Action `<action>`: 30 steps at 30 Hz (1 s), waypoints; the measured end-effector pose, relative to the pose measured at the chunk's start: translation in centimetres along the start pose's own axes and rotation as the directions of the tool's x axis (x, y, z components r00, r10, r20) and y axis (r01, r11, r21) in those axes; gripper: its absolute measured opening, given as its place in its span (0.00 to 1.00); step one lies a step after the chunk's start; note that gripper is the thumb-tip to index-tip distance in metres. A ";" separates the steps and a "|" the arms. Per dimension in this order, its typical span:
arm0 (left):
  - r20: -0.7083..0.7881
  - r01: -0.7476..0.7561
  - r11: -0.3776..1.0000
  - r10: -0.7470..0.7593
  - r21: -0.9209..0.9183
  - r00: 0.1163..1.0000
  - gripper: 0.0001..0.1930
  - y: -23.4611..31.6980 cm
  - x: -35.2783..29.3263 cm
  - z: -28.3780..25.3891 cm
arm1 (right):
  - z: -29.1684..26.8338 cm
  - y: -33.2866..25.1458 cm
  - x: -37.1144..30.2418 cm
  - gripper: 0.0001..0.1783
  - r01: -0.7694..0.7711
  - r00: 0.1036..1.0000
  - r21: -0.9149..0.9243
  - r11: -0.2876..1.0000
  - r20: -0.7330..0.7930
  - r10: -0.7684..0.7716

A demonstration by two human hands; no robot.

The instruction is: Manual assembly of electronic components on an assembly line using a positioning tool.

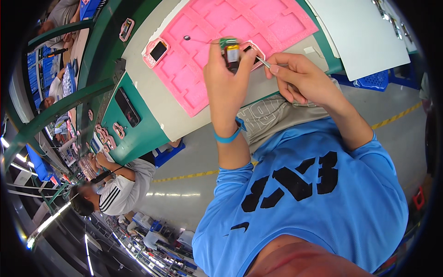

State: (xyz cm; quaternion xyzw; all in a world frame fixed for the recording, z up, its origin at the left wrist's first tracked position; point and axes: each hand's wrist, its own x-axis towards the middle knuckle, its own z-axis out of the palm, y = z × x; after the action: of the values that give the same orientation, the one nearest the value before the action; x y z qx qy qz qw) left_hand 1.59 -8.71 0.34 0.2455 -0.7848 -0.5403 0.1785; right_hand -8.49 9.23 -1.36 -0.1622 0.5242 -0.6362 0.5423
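Gripping green circuit board (224,43) with battery (233,54) in my left hand (225,76), over pink tray (184,76); my right hand (300,76) pinching slim metal tool (263,61), tip near pink-rimmed casing (260,48) just beside board; second pink casing (149,57) at tray's left corner, black phone (128,107) on counter (168,115)

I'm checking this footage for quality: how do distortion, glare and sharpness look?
Head view: strong fisheye bending, with the green frame curving toward the black rim. Head view: ceiling lights at lower left glare as bright streaks, and the grey floor mirrors pale patches. Head view: the pink tray reads clearly, while the small assembly in the left hand looks somewhat soft.
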 end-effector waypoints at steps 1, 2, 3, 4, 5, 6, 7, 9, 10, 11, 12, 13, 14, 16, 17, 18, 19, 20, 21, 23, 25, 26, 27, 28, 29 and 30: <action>0.017 0.054 0.997 -0.053 -0.060 0.998 0.10 0.5 -0.4 -0.8 | -0.2 0.1 0.0 0.10 0.010 1.000 0.012 1.000 0.002 -0.010; 0.036 0.108 0.987 -0.105 -0.118 0.994 0.10 0.8 -0.8 -1.5 | -0.3 0.2 0.1 0.10 0.020 1.000 0.024 1.000 0.003 -0.020; 0.059 0.164 0.971 -0.156 -0.175 0.986 0.11 1.0 -0.9 -1.7 | -0.5 0.3 0.1 0.10 0.029 1.000 0.035 0.999 0.005 -0.029; 0.052 0.166 0.971 -0.159 -0.174 0.986 0.11 1.0 -1.2 -1.8 | -0.3 0.5 0.2 0.10 0.026 1.000 0.035 0.999 0.012 -0.026; 0.086 0.184 0.969 -0.172 -0.166 0.981 0.11 1.1 -1.4 -1.9 | -0.2 0.7 0.2 0.10 0.059 0.998 0.016 0.998 -0.001 -0.059; 0.120 0.202 0.966 -0.184 -0.158 0.976 0.11 1.1 -1.6 -2.0 | 0.0 0.9 0.1 0.10 0.091 0.996 -0.003 0.996 -0.014 -0.091; 0.155 0.220 0.964 -0.197 -0.150 0.968 0.11 1.1 -1.8 -2.0 | 0.2 1.0 0.1 0.10 0.123 0.992 -0.023 0.992 -0.027 -0.124; 0.184 0.240 0.960 -0.212 -0.143 0.960 0.12 0.9 -2.0 -2.0 | 0.5 1.0 -0.1 0.10 0.152 0.988 -0.043 0.987 -0.034 -0.153; 0.188 0.236 0.958 -0.205 -0.160 0.961 0.12 0.8 -2.0 -1.9 | 0.6 0.8 -0.3 0.10 0.153 0.986 -0.092 0.984 -0.054 -0.159; 0.192 0.232 0.956 -0.197 -0.178 0.961 0.12 0.6 -2.0 -1.8 | 0.8 0.6 -0.5 0.10 0.154 0.983 -0.141 0.978 -0.074 -0.166; 0.197 0.227 0.954 -0.188 -0.195 0.962 0.12 0.5 -2.1 -1.7 | 0.9 0.4 -0.6 0.10 0.154 0.980 -0.190 0.970 -0.094 -0.174; 0.201 0.221 0.952 -0.179 -0.212 0.963 0.12 0.3 -2.1 -1.6 | 0.9 0.3 -0.7 0.11 0.153 0.976 -0.238 0.959 -0.113 -0.184; 0.201 0.221 0.952 -0.178 -0.213 0.963 0.12 0.3 -2.1 -1.6 | 0.9 0.3 -0.7 0.11 0.154 0.976 -0.238 0.959 -0.113 -0.185; 0.220 0.228 0.949 -0.181 -0.215 0.959 0.12 0.1 -2.1 -1.6 | 0.8 0.8 -0.7 0.12 0.179 0.961 -0.326 0.928 -0.142 -0.235; 0.230 0.232 0.948 -0.181 -0.216 0.956 0.11 0.1 -2.1 -1.6 | 0.8 1.0 -0.8 0.12 0.190 0.953 -0.369 0.910 -0.155 -0.262; 0.241 0.236 0.947 -0.182 -0.217 0.953 0.11 0.1 -2.0 -1.6 | 0.8 1.0 -0.8 0.13 0.200 0.943 -0.412 0.889 -0.167 -0.289; 0.240 0.236 0.947 -0.182 -0.218 0.953 0.11 0.0 -2.1 -1.6 | 0.8 1.0 -0.8 0.13 0.199 0.943 -0.412 0.889 -0.166 -0.288; 0.241 0.241 0.946 -0.187 -0.217 0.952 0.11 0.0 -2.1 -1.6 | 0.8 0.9 -0.8 0.13 0.217 0.936 -0.456 0.863 -0.154 -0.317; 0.242 0.246 0.945 -0.192 -0.217 0.951 0.11 0.0 -2.1 -1.6 | 0.8 0.7 -0.8 0.13 0.235 0.928 -0.498 0.835 -0.140 -0.344; 0.244 0.256 0.942 -0.202 -0.215 0.948 0.11 -0.1 -2.1 -1.6 | 0.9 0.6 -0.9 0.14 0.268 0.911 -0.577 0.771 -0.107 -0.398; 0.244 0.253 0.943 -0.199 -0.218 0.949 0.10 -0.1 -2.1 -1.5 | 0.7 0.6 -0.9 0.14 0.268 0.910 -0.579 0.770 -0.109 -0.399; 0.243 0.250 0.943 -0.195 -0.221 0.950 0.10 0.0 -2.2 -1.5 | 0.6 0.6 -0.9 0.14 0.268 0.910 -0.580 0.769 -0.111 -0.400; 0.243 0.247 0.943 -0.192 -0.223 0.951 0.10 0.0 -2.2 -1.5 | 0.6 0.7 -1.0 0.13 0.268 0.909 -0.581 0.769 -0.113 -0.402; 0.242 0.244 0.943 -0.189 -0.226 0.952 0.10 0.0 -2.2 -1.4 | 0.5 0.7 -0.9 0.13 0.268 0.908 -0.582 0.768 -0.115 -0.403; 0.241 0.243 0.943 -0.187 -0.226 0.952 0.10 0.0 -2.2 -1.4 | 0.5 0.8 -0.9 0.13 0.269 0.907 -0.583 0.767 -0.114 -0.405; 0.237 0.243 0.944 -0.189 -0.224 0.953 0.10 0.0 -2.2 -1.3 | 0.6 1.0 -0.8 0.13 0.300 0.880 -0.626 0.720 -0.111 -0.463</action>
State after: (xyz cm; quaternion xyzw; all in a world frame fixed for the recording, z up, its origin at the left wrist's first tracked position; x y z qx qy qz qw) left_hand 4.09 -8.43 0.82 0.2469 -0.6928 -0.6746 0.0628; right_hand -7.26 9.73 -1.68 -0.3434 0.7166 -0.5547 0.2468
